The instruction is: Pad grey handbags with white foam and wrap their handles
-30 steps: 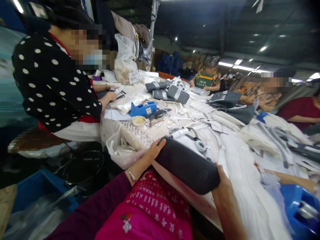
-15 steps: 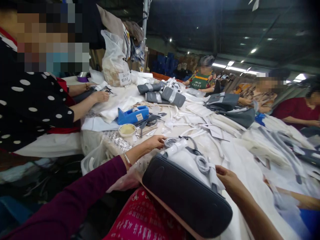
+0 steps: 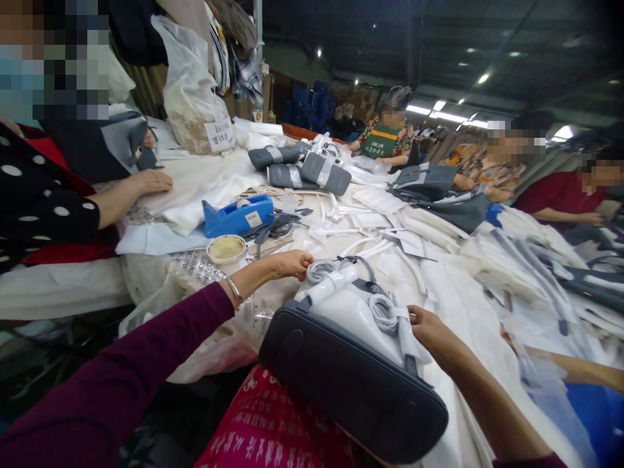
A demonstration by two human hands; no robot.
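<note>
A dark grey handbag [image 3: 351, 383] lies tilted at the table's near edge, its underside toward me and its top covered in white plastic film [image 3: 351, 312]. Two coiled straps, wrapped in film, rest on it: one [image 3: 322, 271] near the far end, one [image 3: 383, 314] near the middle. My left hand [image 3: 290, 264] lies flat-fingered just beside the far coil, holding nothing. My right hand [image 3: 431, 335] pinches the white band [image 3: 404, 331] by the nearer coil. A co-worker's hand [image 3: 153, 182] rests on white fabric across the table.
A blue tape dispenser [image 3: 238, 216] and a round tin of paste [image 3: 225, 249] stand nearby, with a plastic bag of small parts beside them. White sheets and grey bags [image 3: 297, 166] cover the long table [image 3: 439, 305]. Several people sit along it.
The handbag has tipped over from its dark face to show its film-covered top and coils. My hands moved onto that top, and the view swung left.
</note>
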